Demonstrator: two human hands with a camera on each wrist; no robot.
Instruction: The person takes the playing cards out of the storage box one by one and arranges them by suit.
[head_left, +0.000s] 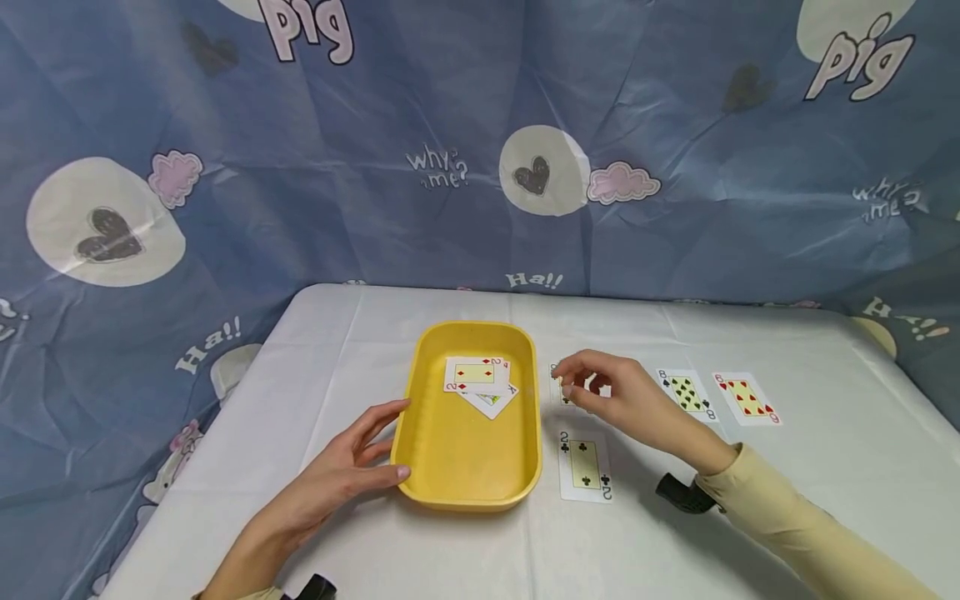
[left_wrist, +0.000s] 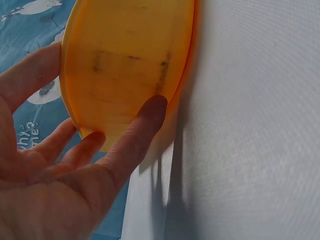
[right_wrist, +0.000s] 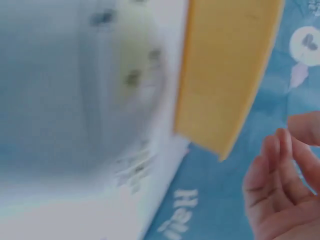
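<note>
A yellow tray point(head_left: 467, 467) stands in the middle of the white-covered table. My left hand point(head_left: 341, 467) touches its left side, with fingers and thumb spread along the wall point(left_wrist: 125, 55). Inside lies a two of diamonds point(head_left: 474, 376) over a king card point(head_left: 491, 405). To the right of the tray, my right hand point(head_left: 618, 396) is over a club card point(head_left: 556, 395) and partly covers it. Its fingers are bent loosely, and nothing shows between them. Nearer the front lies a two of clubs point(head_left: 585, 467), face up.
Farther right lie an eight of spades point(head_left: 686, 394) and a card with red hearts point(head_left: 746, 398), both face up. A blue patterned cloth point(head_left: 420, 233) hangs behind the table point(head_left: 810, 500). Each wrist carries a black device.
</note>
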